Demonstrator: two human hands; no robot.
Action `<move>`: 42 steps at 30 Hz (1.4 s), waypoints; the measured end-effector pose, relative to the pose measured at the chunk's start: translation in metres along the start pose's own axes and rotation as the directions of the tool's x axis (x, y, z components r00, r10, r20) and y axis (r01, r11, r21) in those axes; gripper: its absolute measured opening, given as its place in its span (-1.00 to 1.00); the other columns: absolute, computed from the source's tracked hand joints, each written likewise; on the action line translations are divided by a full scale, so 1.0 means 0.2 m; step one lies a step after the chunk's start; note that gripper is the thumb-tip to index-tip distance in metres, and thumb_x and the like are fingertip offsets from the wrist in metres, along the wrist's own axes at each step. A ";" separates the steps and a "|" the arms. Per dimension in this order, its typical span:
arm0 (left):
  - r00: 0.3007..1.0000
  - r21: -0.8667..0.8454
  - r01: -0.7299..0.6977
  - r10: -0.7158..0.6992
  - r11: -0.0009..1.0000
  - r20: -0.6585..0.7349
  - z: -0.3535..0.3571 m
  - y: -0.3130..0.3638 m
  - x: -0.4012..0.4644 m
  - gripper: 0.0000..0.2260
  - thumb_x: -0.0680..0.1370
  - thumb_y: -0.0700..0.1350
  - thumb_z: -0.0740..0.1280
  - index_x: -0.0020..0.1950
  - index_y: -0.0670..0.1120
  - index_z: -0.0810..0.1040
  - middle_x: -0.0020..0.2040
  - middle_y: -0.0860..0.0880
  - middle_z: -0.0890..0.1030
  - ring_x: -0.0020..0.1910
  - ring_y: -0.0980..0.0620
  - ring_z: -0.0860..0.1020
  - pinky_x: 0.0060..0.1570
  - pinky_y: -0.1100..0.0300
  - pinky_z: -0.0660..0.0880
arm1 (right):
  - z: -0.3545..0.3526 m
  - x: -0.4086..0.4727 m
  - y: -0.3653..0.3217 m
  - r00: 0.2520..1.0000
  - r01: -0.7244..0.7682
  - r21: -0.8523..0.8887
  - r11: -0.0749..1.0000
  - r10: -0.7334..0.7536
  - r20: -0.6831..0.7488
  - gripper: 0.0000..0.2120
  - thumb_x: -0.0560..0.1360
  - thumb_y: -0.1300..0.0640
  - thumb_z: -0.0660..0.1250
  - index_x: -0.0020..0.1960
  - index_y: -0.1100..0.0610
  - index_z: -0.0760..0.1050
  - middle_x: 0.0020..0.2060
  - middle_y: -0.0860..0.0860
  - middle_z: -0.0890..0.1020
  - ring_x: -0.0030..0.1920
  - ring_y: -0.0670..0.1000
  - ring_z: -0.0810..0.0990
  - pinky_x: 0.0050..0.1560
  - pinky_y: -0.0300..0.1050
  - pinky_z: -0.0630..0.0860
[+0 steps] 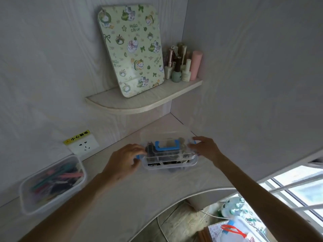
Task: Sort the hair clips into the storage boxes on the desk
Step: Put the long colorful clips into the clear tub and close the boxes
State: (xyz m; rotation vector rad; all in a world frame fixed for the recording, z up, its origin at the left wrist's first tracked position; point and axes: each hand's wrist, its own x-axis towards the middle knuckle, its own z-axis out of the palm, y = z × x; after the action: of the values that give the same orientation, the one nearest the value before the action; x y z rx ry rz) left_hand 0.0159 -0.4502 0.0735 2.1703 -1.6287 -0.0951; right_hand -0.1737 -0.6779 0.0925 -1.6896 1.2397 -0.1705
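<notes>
2 bare forearms extend forward, converging. Left hand [125, 160] fingers curled inward, thumb down. Right hand [207, 148] fingers stretched leftward, flat.

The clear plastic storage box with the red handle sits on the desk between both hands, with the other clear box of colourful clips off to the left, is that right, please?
Nearly: the handle is blue, not red. The head view shows the clear plastic storage box with a blue handle on the desk between the left hand and right hand, and the other clear box of colourful clips off to the left.
</notes>
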 end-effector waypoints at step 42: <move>0.662 -0.247 0.744 -0.733 0.621 0.153 0.13 0.15 0.20 -0.74 0.57 0.01 0.24 0.07 -0.15 0.58 -0.24 -0.04 0.54 -0.36 0.05 0.49 -0.45 0.26 0.32 | 0.06 -0.01 -0.04 0.992 0.051 -0.639 0.767 0.035 0.121 -0.72 0.55 0.12 0.22 0.17 0.28 0.38 -0.03 0.12 0.55 -0.12 0.03 0.48 -0.07 -0.12 0.52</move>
State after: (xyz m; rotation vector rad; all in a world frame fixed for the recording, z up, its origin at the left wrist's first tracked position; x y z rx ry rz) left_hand -0.0071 -0.5011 0.0689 2.4469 -0.5522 -0.5829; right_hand -0.1625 -0.6693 0.0945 -2.2491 1.2730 0.4073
